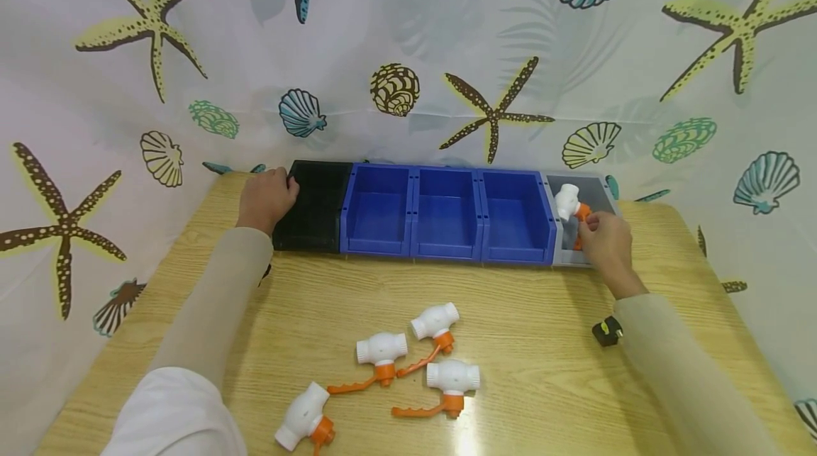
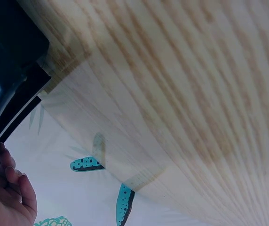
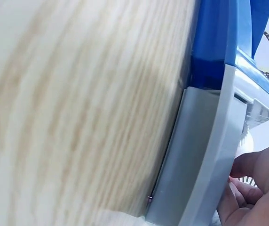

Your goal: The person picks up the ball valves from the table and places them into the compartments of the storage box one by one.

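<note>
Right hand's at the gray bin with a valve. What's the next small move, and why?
Probably lower the valve a little and release it in the gray bin: the right hand pinches its orange handle, and its white body appears within the bin's walls.

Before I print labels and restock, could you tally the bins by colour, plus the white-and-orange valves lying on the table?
Black bin: 1
Blue bins: 3
Grey bin: 1
Valves lying on the table: 4
Total: 9
</note>
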Available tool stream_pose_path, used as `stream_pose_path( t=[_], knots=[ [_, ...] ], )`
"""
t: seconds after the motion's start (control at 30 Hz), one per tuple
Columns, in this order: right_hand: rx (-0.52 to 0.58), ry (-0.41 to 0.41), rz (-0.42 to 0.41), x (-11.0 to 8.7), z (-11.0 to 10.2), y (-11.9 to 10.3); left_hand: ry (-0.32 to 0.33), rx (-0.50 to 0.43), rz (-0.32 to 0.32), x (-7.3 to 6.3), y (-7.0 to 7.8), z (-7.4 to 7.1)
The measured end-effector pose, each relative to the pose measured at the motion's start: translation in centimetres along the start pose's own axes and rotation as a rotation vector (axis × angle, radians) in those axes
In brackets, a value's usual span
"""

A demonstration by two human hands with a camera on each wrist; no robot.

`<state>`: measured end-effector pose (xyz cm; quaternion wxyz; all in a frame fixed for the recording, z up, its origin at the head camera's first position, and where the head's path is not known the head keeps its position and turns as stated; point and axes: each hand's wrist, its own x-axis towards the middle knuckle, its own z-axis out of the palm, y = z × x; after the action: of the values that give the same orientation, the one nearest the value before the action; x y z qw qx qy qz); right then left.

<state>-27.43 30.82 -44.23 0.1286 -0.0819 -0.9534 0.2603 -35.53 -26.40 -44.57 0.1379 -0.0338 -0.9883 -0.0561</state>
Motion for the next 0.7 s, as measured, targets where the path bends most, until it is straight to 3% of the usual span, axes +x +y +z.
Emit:
stream_pose_path(
  t=[0.4,0.7],
  knots=[
    [-0.003,0.013,-0.034,0.18,0.64,0.54,0.006,0.002,0.007,-0.02,0.05,-0.24],
    [0.004,-0.011,-0.012,0.20,0.94,0.71,0.019,0.004,0.014,-0.10,0.09,-0.22]
  ],
)
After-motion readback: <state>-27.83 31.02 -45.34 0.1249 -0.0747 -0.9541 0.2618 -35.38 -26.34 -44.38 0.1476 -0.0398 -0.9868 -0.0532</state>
